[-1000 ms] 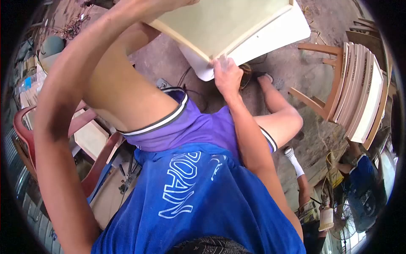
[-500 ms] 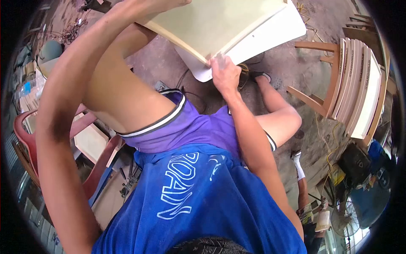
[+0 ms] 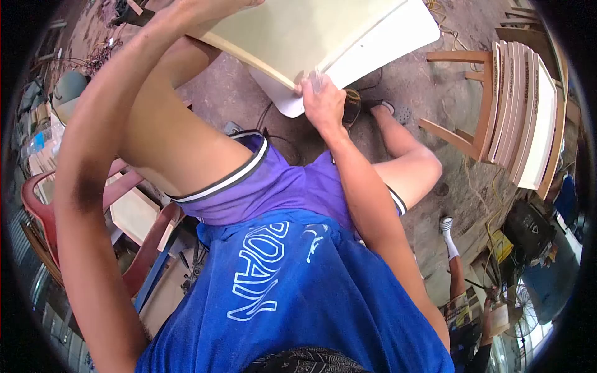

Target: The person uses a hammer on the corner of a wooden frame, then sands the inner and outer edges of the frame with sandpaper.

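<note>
A pale panel with a raised light-wood rim (image 3: 267,67) lies at the top of the view, over a white board (image 3: 398,37) with rounded corners. At the panel's near corner is my right hand (image 3: 324,102), its fingers closed against the rim. A small greyish piece shows at its fingertips, too blurred to name. My left hand (image 3: 239,4) reaches to the panel's left side at the top edge of the picture. Most of it is cut off, so its fingers are hidden.
A stack of light panels (image 3: 519,112) rests on a wooden chair-like frame (image 3: 484,102) at right. A reddish chair (image 3: 40,208) stands at left. A black and yellow tool (image 3: 352,102) and cords lie on the floor. Another person's leg (image 3: 455,267) shows lower right.
The view has shifted slightly, so the panel and stack appear a little up and left. My right hand stays at the panel's corner. The other person's leg and arm have moved.
</note>
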Tool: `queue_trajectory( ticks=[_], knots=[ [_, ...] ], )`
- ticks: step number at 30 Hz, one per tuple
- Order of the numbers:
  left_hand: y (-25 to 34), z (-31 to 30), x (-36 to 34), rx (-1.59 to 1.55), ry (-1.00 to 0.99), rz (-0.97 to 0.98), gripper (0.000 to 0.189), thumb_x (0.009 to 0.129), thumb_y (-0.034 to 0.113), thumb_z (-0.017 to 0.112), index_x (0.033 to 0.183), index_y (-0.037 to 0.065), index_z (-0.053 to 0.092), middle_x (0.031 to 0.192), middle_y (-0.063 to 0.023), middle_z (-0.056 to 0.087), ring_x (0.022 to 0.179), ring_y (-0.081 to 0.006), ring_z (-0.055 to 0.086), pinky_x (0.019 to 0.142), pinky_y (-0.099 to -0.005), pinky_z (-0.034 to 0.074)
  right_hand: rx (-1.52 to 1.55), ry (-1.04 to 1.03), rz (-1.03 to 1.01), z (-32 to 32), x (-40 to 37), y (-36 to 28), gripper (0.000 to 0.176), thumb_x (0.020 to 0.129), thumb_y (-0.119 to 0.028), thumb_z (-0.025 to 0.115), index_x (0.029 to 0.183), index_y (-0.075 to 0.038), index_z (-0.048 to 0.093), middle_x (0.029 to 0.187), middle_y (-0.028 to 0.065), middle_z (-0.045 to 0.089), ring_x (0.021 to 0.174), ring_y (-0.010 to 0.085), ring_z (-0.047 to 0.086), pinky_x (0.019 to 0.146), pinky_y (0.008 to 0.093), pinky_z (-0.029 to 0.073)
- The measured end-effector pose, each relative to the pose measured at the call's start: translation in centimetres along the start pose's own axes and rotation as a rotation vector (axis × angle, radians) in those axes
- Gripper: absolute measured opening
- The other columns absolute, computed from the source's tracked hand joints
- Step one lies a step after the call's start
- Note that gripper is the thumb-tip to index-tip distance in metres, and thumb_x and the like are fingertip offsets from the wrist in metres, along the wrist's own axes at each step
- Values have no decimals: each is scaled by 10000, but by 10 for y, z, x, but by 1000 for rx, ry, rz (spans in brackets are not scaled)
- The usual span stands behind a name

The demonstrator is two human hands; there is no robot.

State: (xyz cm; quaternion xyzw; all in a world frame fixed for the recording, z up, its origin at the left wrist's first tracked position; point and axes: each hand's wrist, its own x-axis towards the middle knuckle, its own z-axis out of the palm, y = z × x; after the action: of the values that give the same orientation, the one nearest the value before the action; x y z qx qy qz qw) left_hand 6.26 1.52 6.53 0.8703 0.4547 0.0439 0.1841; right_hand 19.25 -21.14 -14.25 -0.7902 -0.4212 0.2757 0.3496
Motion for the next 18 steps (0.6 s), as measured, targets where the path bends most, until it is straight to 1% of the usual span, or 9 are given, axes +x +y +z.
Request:
queue_trajectory(
  ticks=[5, 7, 10, 11, 13, 14, 15, 17, 18],
  knots=[
    [-4, 3, 3, 3, 2, -43, 625, 750, 282, 862, 1151, -77, 544, 1049, -313, 690, 1046, -443, 691, 890, -477, 557, 67, -68, 179, 4, -17, 5, 395, 893, -322, 726, 940, 66, 668, 834, 335, 684, 812, 518, 689, 743, 549, 550],
    [-3, 5, 2, 2, 23, -26, 621, 749, 279, 863, 1149, -74, 546, 1049, -311, 691, 1043, -440, 693, 891, -478, 556, 117, -122, 211, -7, -14, 11, 342, 931, -290, 706, 957, 49, 673, 813, 281, 718, 740, 431, 725, 681, 501, 576],
    [-2, 6, 5, 51, 51, -23, 605, 752, 269, 854, 1151, -73, 555, 1058, -309, 693, 1038, -440, 695, 890, -475, 556, 881, -324, 517, -35, -20, 21, 149, 1024, -156, 616, 1082, -22, 643, 877, 110, 714, 675, 163, 688, 603, 314, 591],
    [-4, 5, 6, -27, 24, 25, 602, 754, 264, 848, 1156, -74, 555, 1053, -308, 695, 1035, -437, 697, 886, -474, 557, 879, -329, 523, -44, -24, 25, 149, 1024, -156, 616, 1082, -22, 643, 877, 110, 714, 675, 163, 688, 603, 314, 591],
    [-4, 3, 6, -104, 1, 70, 598, 756, 259, 842, 1162, -75, 556, 1048, -306, 697, 1031, -435, 699, 883, -473, 558, 1422, -476, 517, -59, -29, 27, 160, 1005, -120, 647, 1118, -11, 621, 971, 142, 716, 730, 208, 703, 618, 343, 596],
    [0, 1, 5, -76, -10, -2, 591, 756, 252, 838, 1159, -76, 558, 1038, -306, 697, 1029, -433, 701, 879, -472, 560, 1524, -529, 498, -67, -31, 30, 126, 986, -34, 640, 1110, -16, 652, 1118, 190, 687, 907, 241, 717, 690, 380, 624],
    [3, -1, 3, -48, -20, -73, 583, 756, 245, 834, 1157, -78, 560, 1029, -305, 697, 1026, -431, 702, 876, -471, 561, 1524, -534, 493, -69, -34, 26, 126, 986, -34, 640, 1110, -16, 652, 1118, 190, 687, 907, 241, 717, 690, 380, 624],
    [9, -4, 0, -38, -17, -90, 583, 756, 245, 836, 1156, -77, 560, 1024, -307, 697, 1023, -430, 703, 872, -472, 562, 1557, -473, 176, -76, -37, 17, 176, 959, 68, 613, 1074, -25, 708, 1241, 236, 631, 1062, 280, 694, 782, 429, 648],
    [12, -3, -1, -32, -20, -104, 583, 756, 246, 837, 1155, -77, 560, 1019, -309, 696, 1020, -428, 705, 869, -472, 563, 1545, -503, 151, -81, -35, 13, 244, 910, 133, 641, 1024, -49, 757, 1382, 257, 535, 1146, 301, 664, 837, 443, 659]
  ],
)
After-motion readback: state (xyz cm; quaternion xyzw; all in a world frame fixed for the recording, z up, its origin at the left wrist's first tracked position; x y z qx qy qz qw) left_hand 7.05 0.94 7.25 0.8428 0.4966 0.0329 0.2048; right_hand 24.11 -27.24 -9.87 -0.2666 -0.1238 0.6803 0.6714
